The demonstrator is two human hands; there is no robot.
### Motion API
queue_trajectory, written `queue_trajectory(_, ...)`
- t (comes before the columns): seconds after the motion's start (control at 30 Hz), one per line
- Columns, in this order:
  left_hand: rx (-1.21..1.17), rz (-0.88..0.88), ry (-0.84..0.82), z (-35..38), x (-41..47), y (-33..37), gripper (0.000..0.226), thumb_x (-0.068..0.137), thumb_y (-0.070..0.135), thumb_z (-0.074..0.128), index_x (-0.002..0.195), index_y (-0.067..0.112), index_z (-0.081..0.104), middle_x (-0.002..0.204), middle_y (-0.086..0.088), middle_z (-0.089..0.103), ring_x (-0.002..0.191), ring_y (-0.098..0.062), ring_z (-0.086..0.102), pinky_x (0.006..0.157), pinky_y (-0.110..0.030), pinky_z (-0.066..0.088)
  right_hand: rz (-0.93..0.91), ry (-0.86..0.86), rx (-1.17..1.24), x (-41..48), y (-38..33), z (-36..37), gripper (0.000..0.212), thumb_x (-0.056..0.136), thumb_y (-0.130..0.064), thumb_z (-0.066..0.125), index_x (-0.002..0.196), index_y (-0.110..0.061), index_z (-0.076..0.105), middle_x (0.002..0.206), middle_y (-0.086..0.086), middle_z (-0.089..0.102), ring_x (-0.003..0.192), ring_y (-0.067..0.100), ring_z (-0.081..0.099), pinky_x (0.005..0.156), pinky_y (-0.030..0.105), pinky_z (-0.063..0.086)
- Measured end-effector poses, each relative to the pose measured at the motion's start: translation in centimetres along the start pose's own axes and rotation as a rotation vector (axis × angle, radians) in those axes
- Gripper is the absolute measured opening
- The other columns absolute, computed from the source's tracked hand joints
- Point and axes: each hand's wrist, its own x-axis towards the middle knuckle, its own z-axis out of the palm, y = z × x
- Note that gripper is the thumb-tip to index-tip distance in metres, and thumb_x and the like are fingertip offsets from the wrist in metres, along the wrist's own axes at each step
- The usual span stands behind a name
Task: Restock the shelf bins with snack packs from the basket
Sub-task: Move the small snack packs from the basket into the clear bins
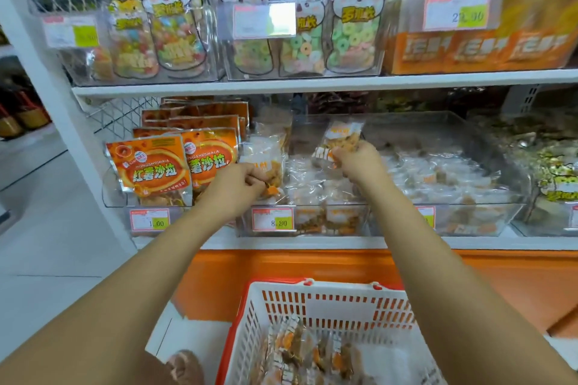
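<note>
Left grip (238, 184) pinches one snack pack (266, 161) at the clear shelf bin (341, 225); right grip (356, 162) curls round a second pack (342, 137) above it; basket (281, 287) sits below.

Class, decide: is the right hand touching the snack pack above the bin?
Touching. The head view shows the right hand pinching the snack pack by its edge.

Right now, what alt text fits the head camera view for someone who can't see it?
The person's left hand and right hand each grip a small snack pack at a clear shelf bin of similar packs. Below sits a white-and-orange basket holding more; orange pouches stand to the left.
</note>
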Motion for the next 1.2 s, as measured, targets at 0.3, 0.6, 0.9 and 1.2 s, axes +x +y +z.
queue_trajectory(0.3, 0.027, 0.094, 0.008, 2.3, 1.7, -1.7, 0.009, 0.09, 0.015, 0.061, 0.084, 0.02, 0.065, 0.079, 0.01, 0.064, 0.07, 0.002, 0.057, 0.059, -0.008, 0.041, -0.004, -0.114, -0.359, 11.5, -0.8, 4.7, 0.038, 0.1, -0.021, 0.043, 0.135, -0.005, 0.047, 0.137, 0.015, 0.05, 0.123, 0.029, 0.05, 0.1, 0.034, 0.042)
queue_trajectory(0.6, 0.03, 0.068, 0.048, 2.9, 2.2, -1.7, 0.019, 0.093, 0.016, 0.054, 0.084, 0.031, 0.062, 0.082, 0.013, 0.066, 0.073, 0.0, 0.059, 0.063, -0.023, 0.047, -0.038, -0.112, -0.282, 14.7, 0.2, 8.7, 0.032, 0.096, -0.025, 0.051, 0.123, -0.008, 0.055, 0.119, 0.01, 0.061, 0.081, 0.02, 0.054, 0.057, 0.024, 0.04)
queue_trajectory(0.9, -0.037, 0.09, 0.03, 3.3, 1.8, -1.9, 0.011, 0.092, 0.011, 0.057, 0.092, 0.021, 0.061, 0.078, 0.015, 0.057, 0.069, 0.008, 0.053, 0.061, -0.004, 0.041, -0.05, 0.2, -0.184, 15.8, 1.0, 9.2, 0.032, 0.086, -0.026, 0.068, 0.112, -0.008, 0.063, 0.112, 0.005, 0.065, 0.1, 0.017, 0.061, 0.071, 0.021, 0.047)
queue_trajectory(1.2, -0.037, 0.147, -0.002, 2.7, 1.0, -2.0, 0.014, 0.09, 0.013, 0.06, 0.103, 0.017, 0.062, 0.086, 0.013, 0.059, 0.077, 0.002, 0.055, 0.066, -0.003, 0.041, -0.068, 0.052, -0.399, 11.6, -2.0, 7.8, 0.031, 0.1, -0.013, 0.037, 0.116, -0.002, 0.061, 0.12, 0.015, 0.062, 0.107, 0.029, 0.059, 0.073, 0.026, 0.041)
